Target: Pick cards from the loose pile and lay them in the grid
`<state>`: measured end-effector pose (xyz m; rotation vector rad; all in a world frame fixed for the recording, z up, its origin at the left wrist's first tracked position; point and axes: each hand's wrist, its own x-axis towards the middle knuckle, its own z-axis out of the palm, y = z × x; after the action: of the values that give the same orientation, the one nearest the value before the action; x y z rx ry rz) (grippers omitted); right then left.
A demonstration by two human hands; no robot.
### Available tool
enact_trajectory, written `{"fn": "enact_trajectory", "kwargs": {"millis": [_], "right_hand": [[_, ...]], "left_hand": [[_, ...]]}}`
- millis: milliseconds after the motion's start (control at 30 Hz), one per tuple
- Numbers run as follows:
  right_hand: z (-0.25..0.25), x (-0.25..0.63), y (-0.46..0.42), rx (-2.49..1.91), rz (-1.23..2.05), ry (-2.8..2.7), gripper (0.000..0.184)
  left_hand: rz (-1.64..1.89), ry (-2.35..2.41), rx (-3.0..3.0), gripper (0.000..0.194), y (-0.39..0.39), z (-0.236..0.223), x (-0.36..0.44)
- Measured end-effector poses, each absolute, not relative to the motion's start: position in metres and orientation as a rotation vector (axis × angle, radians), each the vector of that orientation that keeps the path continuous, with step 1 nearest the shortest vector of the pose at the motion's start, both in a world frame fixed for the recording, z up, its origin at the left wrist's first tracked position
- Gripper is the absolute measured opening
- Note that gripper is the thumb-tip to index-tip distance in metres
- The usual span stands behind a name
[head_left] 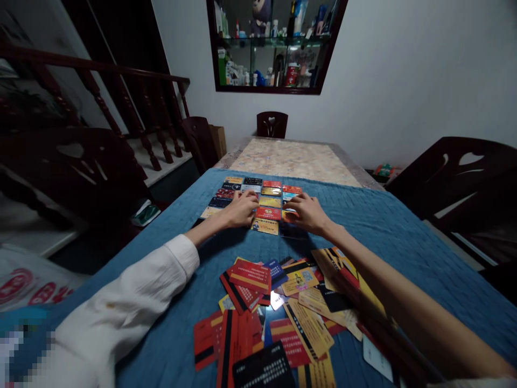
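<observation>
At frame centre, a red card (269, 214) lies crosswise between the curled left hand (241, 209), slightly nearer, and curled right hand (309, 213), pinching unclear.

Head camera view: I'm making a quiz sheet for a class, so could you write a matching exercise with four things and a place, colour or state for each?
Things:
1. tablecloth
2. nearer cards
3. farther cards
4. display cabinet

Descriptions:
A. laid out in rows, by the left hand and right hand
B. on the far wall
C. blue, beneath the cards
D. overlapping in a loose heap

Pairs: 1-C, 2-D, 3-A, 4-B
</observation>
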<state>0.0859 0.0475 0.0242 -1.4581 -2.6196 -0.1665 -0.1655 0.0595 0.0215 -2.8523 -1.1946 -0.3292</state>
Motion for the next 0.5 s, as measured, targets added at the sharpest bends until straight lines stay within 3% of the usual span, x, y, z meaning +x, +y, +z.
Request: {"fn": "enact_trajectory", "kwargs": {"millis": [500], "right_hand": [[0.008, 0.073, -0.023, -1.08, -0.231, -2.593, 0.028]], "left_hand": [[-0.474, -1.085, -3.022, 0.029, -0.03, 0.019, -0.204]]}}
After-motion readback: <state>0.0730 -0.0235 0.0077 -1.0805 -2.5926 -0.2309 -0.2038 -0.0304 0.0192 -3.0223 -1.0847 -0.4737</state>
